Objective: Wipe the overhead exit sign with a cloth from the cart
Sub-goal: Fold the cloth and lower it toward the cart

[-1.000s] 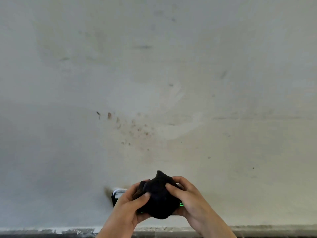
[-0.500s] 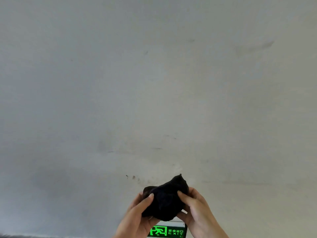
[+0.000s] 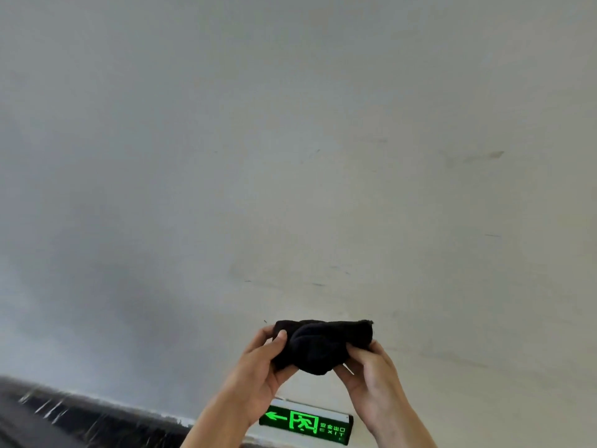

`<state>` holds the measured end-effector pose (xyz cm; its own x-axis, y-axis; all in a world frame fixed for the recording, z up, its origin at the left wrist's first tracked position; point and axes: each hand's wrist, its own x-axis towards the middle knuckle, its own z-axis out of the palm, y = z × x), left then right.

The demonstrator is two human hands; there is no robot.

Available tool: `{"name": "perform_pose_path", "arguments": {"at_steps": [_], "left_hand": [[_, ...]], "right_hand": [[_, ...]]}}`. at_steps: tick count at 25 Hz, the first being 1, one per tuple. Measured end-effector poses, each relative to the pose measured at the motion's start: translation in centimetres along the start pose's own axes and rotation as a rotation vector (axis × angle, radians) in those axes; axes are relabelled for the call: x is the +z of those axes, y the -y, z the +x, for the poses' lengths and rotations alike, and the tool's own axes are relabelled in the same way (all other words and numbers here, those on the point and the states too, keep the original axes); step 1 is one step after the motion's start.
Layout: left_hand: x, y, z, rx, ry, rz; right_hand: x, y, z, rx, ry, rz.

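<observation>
A black cloth (image 3: pixel 319 345) is held up between both hands in front of a pale wall, spread sideways into a wide bundle. My left hand (image 3: pixel 258 373) pinches its left end with thumb on top. My right hand (image 3: pixel 371 373) grips its right end. Below the hands, a lit green exit sign (image 3: pixel 307 425) with an arrow, a running figure and the word EXIT is fixed low on the wall; its left edge is hidden behind my left wrist. The cloth is apart from the sign, well above it in the picture.
A pale grey wall (image 3: pixel 290 156) with faint scuffs fills most of the view. A dark strip of surface (image 3: pixel 64 418) runs along the lower left, meeting the wall at a rough pale edge.
The hands have pulled the cloth from a bunched lump into a wider shape. The view has shifted, so the exit sign now shows fully below the hands and a dark strip appears at lower left.
</observation>
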<state>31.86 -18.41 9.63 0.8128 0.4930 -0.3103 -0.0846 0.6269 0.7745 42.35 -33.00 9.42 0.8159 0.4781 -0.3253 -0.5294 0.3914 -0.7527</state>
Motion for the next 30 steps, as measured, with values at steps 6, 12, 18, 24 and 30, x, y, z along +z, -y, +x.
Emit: {"name": "perform_pose_path", "arguments": {"at_steps": [6, 12, 18, 24, 30], "left_hand": [[-5.7, -3.3, -4.2, 0.067, -0.192, 0.061], [-15.5, -6.7, -9.8, 0.227, -0.471, 0.043], [-25.1, -9.1, -14.6, 0.297, -0.773, 0.016], [-30.8, -8.4, -15.3, 0.318, -0.910, -0.147], [-34.4, -5.2, -12.6, 0.187, -1.093, -0.355]], "right_hand": [[5.5, -3.8, -0.5, 0.140, 0.259, -0.167], [14.7, -11.7, -0.9, 0.265, 0.356, -0.317], [23.6, -20.2, -2.6, 0.395, 0.564, -0.404], [28.1, -26.4, -2.4, 0.338, 0.640, -0.575], [28.2, -32.7, 0.8, 0.267, 0.630, -0.800]]}}
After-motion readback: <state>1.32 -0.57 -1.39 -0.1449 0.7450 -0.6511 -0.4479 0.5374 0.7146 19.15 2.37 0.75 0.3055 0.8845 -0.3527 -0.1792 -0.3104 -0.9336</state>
